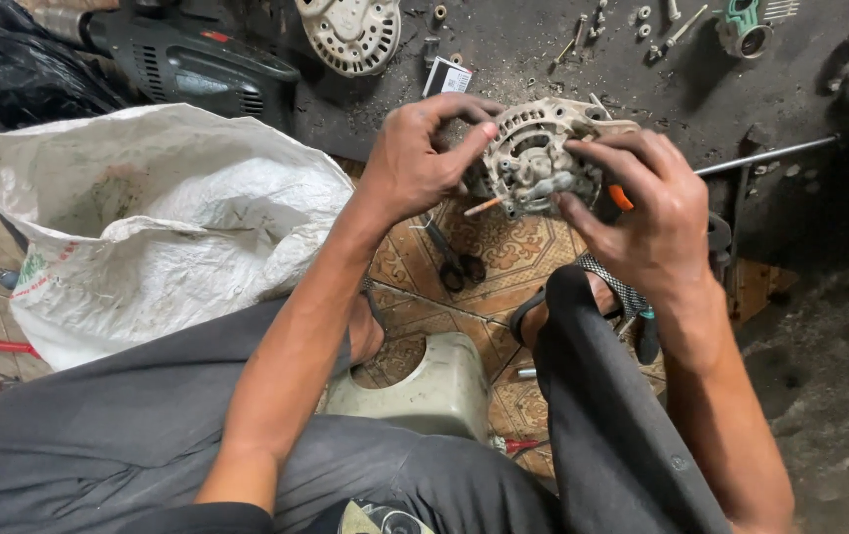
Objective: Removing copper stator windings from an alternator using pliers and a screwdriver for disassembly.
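A: What's in the hands?

B: A grimy round alternator housing (533,158), held in the air above the patterned tile floor (504,252). Left hand (415,163) grips its left edge, thumb and fingers curled round the rim. Right hand (647,213) closes on its right side, fingertips pinching at the middle; an orange tool handle (621,197) shows between those fingers.

A: Which way does it face?

B: Ribbed open face twd the camera, so its axis runs roughly up at the viewer. A thin pale rod (484,206) sticks out from its lower left, pointing left & slightly down.

A: What's around the housing?

B: Below it, on the tiles: black scissors (449,259). Further below, nearer the person: a pale plastic stool (424,391) between the knees. Left of it: a big white woven sack (158,218), mouth open. Above-left: a dark power drill (192,64) and a white vented cover (350,35). Above-right: loose bolts (642,20) on a dark mat. Right: a metal bar (765,155). Nothing lies betw camera & housing except the fingers.
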